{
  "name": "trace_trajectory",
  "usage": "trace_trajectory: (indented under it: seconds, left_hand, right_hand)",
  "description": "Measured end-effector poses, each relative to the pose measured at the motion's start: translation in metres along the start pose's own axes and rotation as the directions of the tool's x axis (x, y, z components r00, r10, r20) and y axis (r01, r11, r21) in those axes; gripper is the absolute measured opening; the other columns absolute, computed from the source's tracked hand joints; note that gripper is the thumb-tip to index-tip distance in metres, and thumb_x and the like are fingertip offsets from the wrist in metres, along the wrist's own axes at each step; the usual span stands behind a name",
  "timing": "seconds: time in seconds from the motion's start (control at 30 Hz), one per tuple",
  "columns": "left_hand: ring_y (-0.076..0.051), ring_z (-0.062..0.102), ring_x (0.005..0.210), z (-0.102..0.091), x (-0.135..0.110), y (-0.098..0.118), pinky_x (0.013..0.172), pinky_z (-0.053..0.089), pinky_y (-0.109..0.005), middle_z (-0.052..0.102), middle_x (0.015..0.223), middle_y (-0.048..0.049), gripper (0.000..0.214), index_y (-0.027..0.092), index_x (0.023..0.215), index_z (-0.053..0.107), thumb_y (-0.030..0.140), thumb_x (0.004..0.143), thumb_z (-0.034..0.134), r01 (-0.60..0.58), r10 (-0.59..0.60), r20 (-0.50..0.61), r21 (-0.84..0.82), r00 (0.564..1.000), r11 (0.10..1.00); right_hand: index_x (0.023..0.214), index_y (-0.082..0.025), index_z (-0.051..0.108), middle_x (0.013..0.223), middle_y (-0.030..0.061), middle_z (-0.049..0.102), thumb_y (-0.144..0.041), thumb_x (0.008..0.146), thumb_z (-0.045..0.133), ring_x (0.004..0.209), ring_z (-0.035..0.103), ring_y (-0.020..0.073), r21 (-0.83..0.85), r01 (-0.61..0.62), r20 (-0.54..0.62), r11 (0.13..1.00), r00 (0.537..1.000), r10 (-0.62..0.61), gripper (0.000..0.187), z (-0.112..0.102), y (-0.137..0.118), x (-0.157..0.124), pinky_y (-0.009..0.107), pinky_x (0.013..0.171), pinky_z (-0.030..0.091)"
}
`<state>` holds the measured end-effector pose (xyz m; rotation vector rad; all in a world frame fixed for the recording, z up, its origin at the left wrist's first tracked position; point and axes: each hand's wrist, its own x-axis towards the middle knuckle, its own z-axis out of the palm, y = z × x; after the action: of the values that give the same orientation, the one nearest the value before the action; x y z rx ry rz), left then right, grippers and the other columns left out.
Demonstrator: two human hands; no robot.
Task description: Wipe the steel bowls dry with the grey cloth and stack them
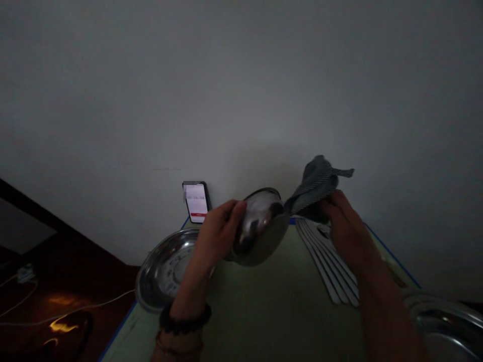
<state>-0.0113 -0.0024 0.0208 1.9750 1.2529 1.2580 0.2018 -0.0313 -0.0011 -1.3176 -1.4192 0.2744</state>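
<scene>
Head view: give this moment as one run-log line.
left hand: holds metal bowl; right hand: holds grey cloth; phone: screen lit

"How does the left hand [217, 234] stand?"
"Raised in front and closed in a grip, its thumb [237, 212] on the upper side. The left forearm [185, 299] slants up and rightward from the lower edge."
"And the right hand [346, 236]?"
"Well apart from the left, at about the same height. Its fingers [340, 200] look curled and pinching, though dimness blurs them. The right forearm [383, 306] rises from the lower right, leaning inward."
</scene>
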Motion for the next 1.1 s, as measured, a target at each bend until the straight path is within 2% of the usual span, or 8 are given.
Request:
trace_trajectory:
  seconds: [0.13, 0.33, 0.47, 0.6, 0.7, 0.8, 0.97, 1.1]
  left_hand:
    - [-0.012, 0.041, 0.047, -0.007, -0.003, 0.001, 0.043, 0.029, -0.023, 0.049, 0.049, 0.0010, 0.037, 0.019, 0.056, 0.059, 0.044, 0.082, 0.057, 0.057, -0.071, -0.061, -0.211, 0.996, 0.976]
    - [-0.012, 0.046, 0.045, -0.012, -0.011, -0.005, 0.041, 0.032, -0.022, 0.057, 0.053, -0.0021, 0.036, 0.017, 0.060, 0.066, 0.050, 0.076, 0.065, 0.137, -0.170, -0.041, -0.423, 0.985, 0.896]
    - [-0.008, 0.040, 0.036, -0.003, -0.006, -0.004, 0.033, 0.024, -0.020, 0.051, 0.043, 0.0020, 0.039, 0.018, 0.050, 0.061, 0.049, 0.072, 0.069, 0.143, -0.259, -0.119, -0.585, 0.959, 0.799]
    - [-0.014, 0.063, 0.058, 0.011, 0.007, -0.005, 0.054, 0.050, -0.023, 0.069, 0.063, -0.0017, 0.033, 0.019, 0.066, 0.069, 0.048, 0.079, 0.061, 0.005, -0.439, -0.259, -0.857, 0.861, 0.515]
    - [-0.020, 0.066, 0.099, 0.020, 0.014, -0.010, 0.085, 0.051, -0.029, 0.074, 0.098, -0.0066, 0.038, 0.016, 0.091, 0.072, 0.046, 0.086, 0.048, -0.131, -0.551, -0.327, -0.922, 0.768, 0.364]
    - [-0.022, 0.060, 0.113, 0.025, 0.016, -0.014, 0.095, 0.047, -0.032, 0.070, 0.114, -0.0087, 0.042, 0.015, 0.102, 0.070, 0.042, 0.089, 0.040, -0.211, -0.599, -0.367, -0.925, 0.711, 0.316]
    - [-0.022, 0.063, 0.108, 0.031, 0.010, -0.006, 0.093, 0.048, -0.034, 0.072, 0.106, -0.0074, 0.037, 0.018, 0.099, 0.071, 0.038, 0.089, 0.042, -0.050, -0.473, -0.215, -0.940, 0.855, 0.337]
    - [-0.022, 0.063, 0.102, 0.041, 0.002, 0.001, 0.091, 0.048, -0.035, 0.073, 0.097, -0.0040, 0.034, 0.022, 0.090, 0.072, 0.046, 0.087, 0.048, 0.110, -0.362, -0.104, -0.845, 0.926, 0.524]
  right_hand:
    - [0.138, -0.021, 0.041, 0.147, 0.0080, 0.038, -0.029, 0.092, 0.034, 0.137, 0.032, 0.0217, 0.031, 0.219, 0.238, 0.975, 0.946, -0.220, 0.047, 0.033, -0.029, -0.017, 0.045, 0.114, 0.024]
    - [0.133, -0.022, 0.047, 0.145, 0.0079, 0.041, -0.026, 0.093, 0.036, 0.136, 0.034, 0.0213, 0.051, 0.390, 0.045, 0.919, 0.919, -0.392, 0.042, 0.057, -0.036, -0.023, 0.046, 0.114, 0.027]
    - [0.125, -0.019, 0.052, 0.131, 0.0110, 0.055, -0.032, 0.094, 0.030, 0.128, 0.045, 0.0220, 0.110, 0.219, -0.121, 0.969, 0.971, -0.206, 0.040, 0.057, -0.016, -0.015, 0.046, 0.109, 0.033]
    - [0.130, -0.018, 0.048, 0.134, 0.0128, 0.053, -0.038, 0.095, 0.026, 0.131, 0.041, 0.0233, 0.150, -0.036, -0.158, 0.988, 0.986, 0.059, 0.046, 0.071, -0.002, -0.017, 0.049, 0.111, 0.029]
    - [0.139, -0.014, 0.036, 0.143, 0.0155, 0.043, -0.035, 0.096, 0.023, 0.138, 0.033, 0.0229, 0.158, -0.022, -0.085, 0.987, 0.996, 0.036, 0.050, 0.093, -0.004, -0.031, 0.050, 0.114, 0.023]
    - [0.149, -0.016, 0.011, 0.156, 0.0158, 0.017, -0.032, 0.097, 0.026, 0.145, 0.013, 0.0238, 0.148, 0.061, -0.022, 0.987, 0.998, -0.058, 0.056, 0.113, -0.013, -0.047, 0.054, 0.115, 0.019]
    - [0.149, -0.026, -0.013, 0.158, 0.0107, -0.015, -0.026, 0.095, 0.036, 0.145, -0.007, 0.0315, -0.053, 0.189, -0.087, 0.981, 0.977, -0.193, 0.074, 0.118, -0.022, -0.052, 0.064, 0.112, 0.018]
    - [0.150, -0.033, -0.005, 0.159, 0.0076, -0.002, -0.023, 0.093, 0.040, 0.145, -0.001, 0.0349, -0.184, 0.278, -0.159, 0.943, 0.938, -0.308, 0.073, 0.102, -0.021, -0.043, 0.068, 0.109, 0.018]
